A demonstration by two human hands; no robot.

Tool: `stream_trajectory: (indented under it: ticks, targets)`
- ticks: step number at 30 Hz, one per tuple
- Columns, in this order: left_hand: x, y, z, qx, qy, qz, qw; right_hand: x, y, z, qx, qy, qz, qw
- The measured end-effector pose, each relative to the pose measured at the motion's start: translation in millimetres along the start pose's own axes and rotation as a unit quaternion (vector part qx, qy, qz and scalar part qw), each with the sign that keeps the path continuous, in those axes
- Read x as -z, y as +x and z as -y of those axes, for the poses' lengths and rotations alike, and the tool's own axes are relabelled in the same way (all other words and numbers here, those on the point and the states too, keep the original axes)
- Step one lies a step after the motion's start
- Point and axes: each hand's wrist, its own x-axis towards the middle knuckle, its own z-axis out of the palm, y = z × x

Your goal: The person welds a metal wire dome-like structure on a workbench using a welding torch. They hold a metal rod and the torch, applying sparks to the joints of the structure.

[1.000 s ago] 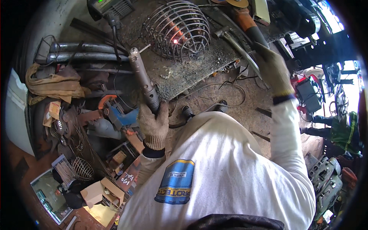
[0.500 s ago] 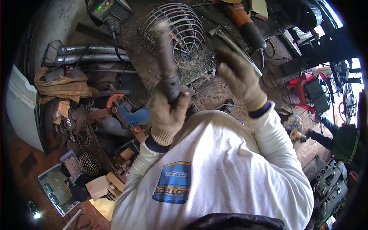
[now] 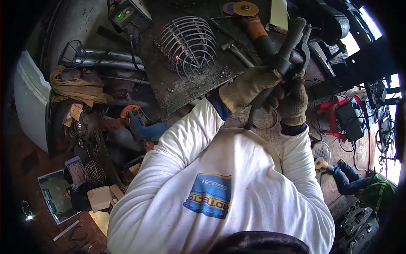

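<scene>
Metalworking workshop. Indicators: grit-strewn tabletop (image 3: 159, 81) carrying metal cage (image 3: 190, 44) and hammer (image 3: 240, 53); orange grinder (image 3: 256, 29) fitted with disc (image 3: 245, 8); welding machine (image 3: 134, 16); long metal pipes (image 3: 108, 62) lying alongside.

Reddish-brown floor (image 3: 25, 190) was noted at lower left; red stool (image 3: 330, 111) at right, daylight (image 3: 394, 86) admitted beyond.

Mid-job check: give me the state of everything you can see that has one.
Left hand: gloved, closed around the tubular tool
Tubular tool: held, slanting
Right hand: gloved, beside the tubular tool; grip partly hidden
Box-shaped machine: on, green light lit
Wire cage: on the workbench, one glowing red spot showing
Angle grinder: lying unheld; running or not, cannot tell
Hammer: lying on the workbench
</scene>
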Motion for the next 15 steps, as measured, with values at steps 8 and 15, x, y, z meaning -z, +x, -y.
stream_trajectory:
  ticks: [8, 15]
  targets:
    - [-22.4, 10.8, 43.7, -0.174, 0.474, -0.291, 0.813, -44.9, 12.7, 2.9, 0.133, -0.285, -0.187, 0.931]
    - [24.7, 6.3, 65.8, -0.278, 0.589, -0.173, 0.739, -63.8, 21.9, 16.0, -0.008, -0.309, -0.086, 0.947]
